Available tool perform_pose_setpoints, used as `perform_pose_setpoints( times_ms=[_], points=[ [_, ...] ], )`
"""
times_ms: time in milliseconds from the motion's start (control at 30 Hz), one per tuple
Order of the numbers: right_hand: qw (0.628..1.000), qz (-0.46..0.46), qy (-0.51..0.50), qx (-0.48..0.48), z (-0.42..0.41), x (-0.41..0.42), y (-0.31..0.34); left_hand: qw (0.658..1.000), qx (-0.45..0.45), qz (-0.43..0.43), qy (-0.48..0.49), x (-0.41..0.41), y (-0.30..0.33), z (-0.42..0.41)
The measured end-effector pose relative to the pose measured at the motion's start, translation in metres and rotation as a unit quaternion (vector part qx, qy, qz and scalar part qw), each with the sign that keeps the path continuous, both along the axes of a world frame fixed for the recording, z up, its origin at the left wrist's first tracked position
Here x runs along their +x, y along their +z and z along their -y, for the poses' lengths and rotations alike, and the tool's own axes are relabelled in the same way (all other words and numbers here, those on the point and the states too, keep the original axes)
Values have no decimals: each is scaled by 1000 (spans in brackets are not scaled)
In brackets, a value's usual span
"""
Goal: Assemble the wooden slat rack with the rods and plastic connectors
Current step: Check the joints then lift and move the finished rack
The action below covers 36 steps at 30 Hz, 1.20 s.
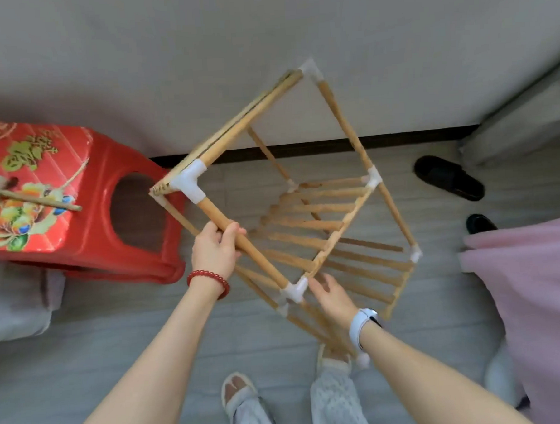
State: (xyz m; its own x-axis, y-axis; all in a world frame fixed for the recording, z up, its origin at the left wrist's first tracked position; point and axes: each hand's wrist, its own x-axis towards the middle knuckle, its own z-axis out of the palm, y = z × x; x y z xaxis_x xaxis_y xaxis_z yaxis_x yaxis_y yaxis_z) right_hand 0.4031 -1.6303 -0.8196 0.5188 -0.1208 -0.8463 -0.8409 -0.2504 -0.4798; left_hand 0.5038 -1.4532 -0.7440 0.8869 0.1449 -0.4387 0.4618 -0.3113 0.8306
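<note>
Floor (117, 350): grey planks are being seen from above, filling the lower half of the view, with a pale wall at 12 o'clock.
Rack (305, 223): a wooden box frame of rods and slat shelves is being held tilted in the air at the centre, above the floor.
Stool (87, 209): a red plastic stool with a flower pattern is standing at 9 o'clock, just beside the rack's left corner.
Pink cloth (536, 295): it is being shown at 4 o'clock, along the right edge.
Left hand (214, 247): it is being curled round a near rod (241, 243) of the frame, gripping it; a red bead bracelet (207, 282) is being worn on the wrist.
Right hand (333, 295): its fingers are being held loosely straight, gripping nothing, just beside a white connector (294, 290) at the near lower corner; contact cannot be told.
Mallet (11, 195): a small mallet is lying on the stool top at 9 o'clock.
Slippers (448, 177): dark ones are lying at 3 o'clock.
</note>
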Motion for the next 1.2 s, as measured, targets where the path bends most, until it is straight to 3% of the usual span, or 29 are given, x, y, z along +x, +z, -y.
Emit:
perform_pose_setpoints(
  times_ms=[67, 167, 300, 500, 600, 667, 833, 933, 1033, 1133, 1200],
  points=[
    [998, 17, -35, 41, -7, 9, -4, 998, -36, -20, 52, -6, -5, 0],
    [998, 38, -53, -19, -9, 26, -13, 989, -67, -66, 118, -16, -21, -5],
    [988, 19, 81, -127, 1, 29, -24, 968, -103, -139, 181, -30, -47, -11],
    [963, -15, 199, -183, 6, 16, -51, 900, -160, -257, 314, -58, -99, 1],
    [973, -24, 174, -146, 8, -2, -71, 859, -208, -270, 382, -73, -124, 9],
    [981, -31, 157, -106, 12, -18, -86, 851, -218, -283, 385, -85, -141, 14],
    [992, -73, 95, -30, 25, -44, -115, 848, -155, -362, 354, -105, -163, 24],
    [997, -55, 46, -15, 44, -47, -114, 889, 27, -378, 255, -107, -167, 42],
    [983, 26, 41, -178, 85, -55, -101, 930, 200, -302, 59, -116, -152, 81],
    [929, 74, 0, -362, 143, -66, -92, 952, 216, -150, -159, -123, -144, 131],
    [927, 39, -49, -369, 176, -71, -97, 945, 225, -108, -211, -116, -149, 158]
  ],
)
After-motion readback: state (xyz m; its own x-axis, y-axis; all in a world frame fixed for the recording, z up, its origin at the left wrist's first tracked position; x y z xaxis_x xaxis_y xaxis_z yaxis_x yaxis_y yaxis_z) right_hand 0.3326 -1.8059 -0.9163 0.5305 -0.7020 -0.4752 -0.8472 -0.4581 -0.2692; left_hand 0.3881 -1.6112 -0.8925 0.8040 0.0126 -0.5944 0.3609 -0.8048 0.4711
